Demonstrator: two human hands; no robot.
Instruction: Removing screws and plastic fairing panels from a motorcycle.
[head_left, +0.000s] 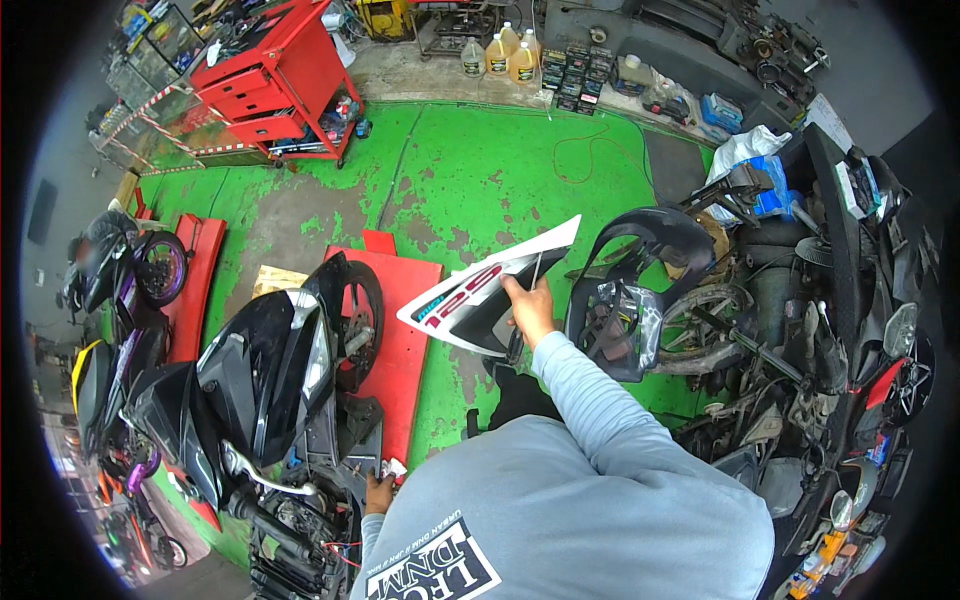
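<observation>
My right hand [530, 308] grips a white triangular motorcycle side panel [480, 285] by its right part, thumb on the printed face. The panel carries red and blue graphics and a black section, and I hold it up above the floor. Down at the lower left, my left hand [378, 494] is closed beside the scooter's bodywork, next to a small white and red thing [396, 467]; what its fingers hold is hidden. The black scooter [255, 365] stands to my left with its front wheel [360, 325] over a red platform [408, 300].
To my right lie a black plastic fairing [615, 290], a loose wheel [705, 325] and piled motorcycle parts. A red tool cart [265, 85] stands at the far left, with jugs [522, 62] and boxes along the back. More motorcycles [120, 270] are at the left.
</observation>
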